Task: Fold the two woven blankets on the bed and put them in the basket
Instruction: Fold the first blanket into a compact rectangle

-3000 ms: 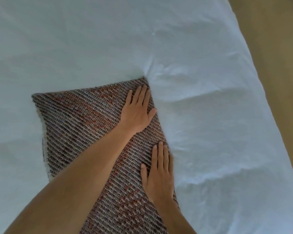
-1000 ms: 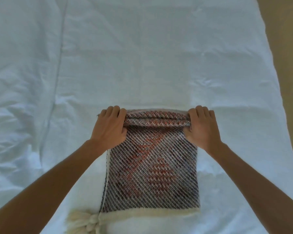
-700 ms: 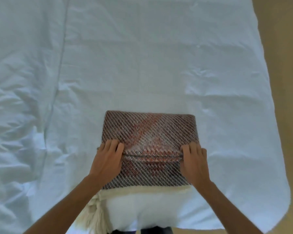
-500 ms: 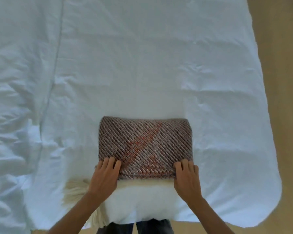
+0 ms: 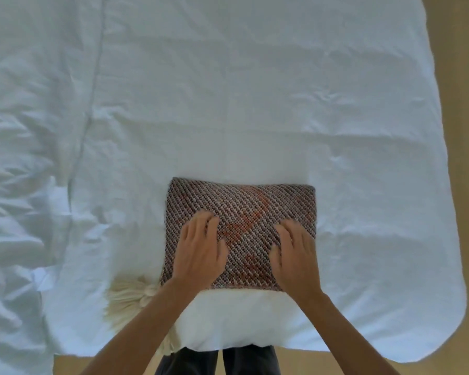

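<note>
Near the foot of the bed lies the folded woven blanket [image 5: 241,212]; it is a neat, thick square, brown and grey with slanting lines and some orange patches; it sits flat on the white sheet [image 5: 228,104]. Both hands rest on top of it, palms down; the left hand [image 5: 201,249] lies on its left half and the right hand [image 5: 295,251] on its right half. Neither hand has a grip on anything; the fingers are spread out flat and a little blurry, pressing on the cloth. Just under the near edge of the square runs a cream strip [image 5: 241,315] of cloth; beside its left end sits a cream tassel [image 5: 130,296], fluffy and knotted, touching the near left corner of the square. The sheet is smooth in the middle and crumpled on the left side; a long seam runs down it there. Beyond the bed on the right and at the bottom is a tan floor [image 5: 460,77]; dark trouser legs [image 5: 220,361] show at the bottom edge, between the two arms.
</note>
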A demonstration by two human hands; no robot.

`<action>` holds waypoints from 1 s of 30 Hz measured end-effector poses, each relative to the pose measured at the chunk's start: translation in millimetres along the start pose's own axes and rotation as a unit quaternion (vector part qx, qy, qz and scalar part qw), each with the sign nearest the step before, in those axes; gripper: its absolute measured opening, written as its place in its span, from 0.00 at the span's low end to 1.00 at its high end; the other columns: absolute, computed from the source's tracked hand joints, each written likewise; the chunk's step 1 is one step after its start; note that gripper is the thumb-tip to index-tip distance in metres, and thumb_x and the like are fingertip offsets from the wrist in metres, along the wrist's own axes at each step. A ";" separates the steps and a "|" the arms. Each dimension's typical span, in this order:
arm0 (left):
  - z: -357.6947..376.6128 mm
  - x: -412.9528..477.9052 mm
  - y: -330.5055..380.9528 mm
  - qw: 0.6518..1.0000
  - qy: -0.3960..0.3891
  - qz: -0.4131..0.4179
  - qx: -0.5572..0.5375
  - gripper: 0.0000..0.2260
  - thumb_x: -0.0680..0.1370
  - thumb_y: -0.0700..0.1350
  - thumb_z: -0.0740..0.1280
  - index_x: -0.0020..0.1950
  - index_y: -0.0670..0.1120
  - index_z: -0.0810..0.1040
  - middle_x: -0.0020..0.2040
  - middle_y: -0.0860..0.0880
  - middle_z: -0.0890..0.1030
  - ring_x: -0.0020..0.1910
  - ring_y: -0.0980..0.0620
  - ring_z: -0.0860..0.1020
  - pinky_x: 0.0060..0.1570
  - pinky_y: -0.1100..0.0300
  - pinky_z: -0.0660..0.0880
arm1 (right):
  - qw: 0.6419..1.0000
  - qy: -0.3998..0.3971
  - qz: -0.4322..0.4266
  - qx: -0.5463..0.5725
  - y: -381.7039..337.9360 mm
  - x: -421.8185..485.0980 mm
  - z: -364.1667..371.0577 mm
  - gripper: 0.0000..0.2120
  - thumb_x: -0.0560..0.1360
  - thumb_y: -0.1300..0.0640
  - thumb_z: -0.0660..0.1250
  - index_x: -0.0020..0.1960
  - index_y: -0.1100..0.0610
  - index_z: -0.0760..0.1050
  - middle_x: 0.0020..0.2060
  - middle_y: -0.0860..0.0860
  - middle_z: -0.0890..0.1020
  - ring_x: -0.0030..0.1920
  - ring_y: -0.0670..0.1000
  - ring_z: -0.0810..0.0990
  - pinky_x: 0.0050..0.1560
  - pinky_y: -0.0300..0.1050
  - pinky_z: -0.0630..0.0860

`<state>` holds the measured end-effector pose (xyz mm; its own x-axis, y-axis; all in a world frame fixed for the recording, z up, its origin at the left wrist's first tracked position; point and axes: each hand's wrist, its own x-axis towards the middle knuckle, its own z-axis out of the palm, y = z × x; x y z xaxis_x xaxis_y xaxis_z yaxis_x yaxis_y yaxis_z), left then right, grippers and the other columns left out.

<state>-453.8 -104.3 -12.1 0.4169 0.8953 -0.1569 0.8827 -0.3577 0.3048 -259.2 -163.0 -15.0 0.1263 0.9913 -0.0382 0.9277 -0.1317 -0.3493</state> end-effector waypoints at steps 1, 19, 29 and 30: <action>2.3 17.0 9.4 1.000 0.010 -0.003 -0.001 0.23 0.77 0.48 0.55 0.67 0.37 0.68 0.68 0.38 0.70 0.69 0.39 0.67 0.67 0.44 0.66 | 1.000 0.000 -0.008 -0.010 -7.8 16.4 6.1 0.21 0.77 0.55 0.54 0.65 0.63 0.70 0.65 0.60 0.73 0.68 0.60 0.68 0.66 0.59 0.67; 59.1 49.7 -49.8 0.998 -0.002 -0.038 0.047 0.32 0.81 0.58 0.44 0.77 0.38 0.43 0.77 0.40 0.43 0.77 0.44 0.43 0.74 0.50 0.41 | 0.989 -0.076 0.004 -0.126 49.7 53.0 58.6 0.33 0.80 0.43 0.47 0.76 0.64 0.47 0.76 0.60 0.49 0.76 0.57 0.46 0.75 0.56 0.46; 72.1 55.2 -69.5 0.994 -0.067 -0.060 0.069 0.33 0.79 0.60 0.38 0.76 0.39 0.39 0.77 0.40 0.40 0.76 0.46 0.38 0.75 0.50 0.40 | 0.984 -0.111 0.047 -0.128 64.3 59.4 69.2 0.34 0.78 0.43 0.44 0.75 0.66 0.49 0.75 0.62 0.49 0.76 0.58 0.45 0.75 0.57 0.48; 66.2 50.3 -62.8 0.996 -0.042 -0.056 0.057 0.32 0.80 0.59 0.40 0.76 0.38 0.41 0.77 0.39 0.41 0.76 0.45 0.40 0.75 0.50 0.41 | 0.987 -0.094 0.048 -0.123 59.1 55.4 62.9 0.33 0.79 0.44 0.45 0.75 0.66 0.49 0.75 0.62 0.50 0.76 0.58 0.45 0.74 0.58 0.48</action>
<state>-473.9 -54.4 -101.4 0.3264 0.9077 -0.2637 0.9418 -0.2887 0.1720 -219.4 -115.3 -96.7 0.1717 0.9554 -0.2403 0.9749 -0.1999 -0.0985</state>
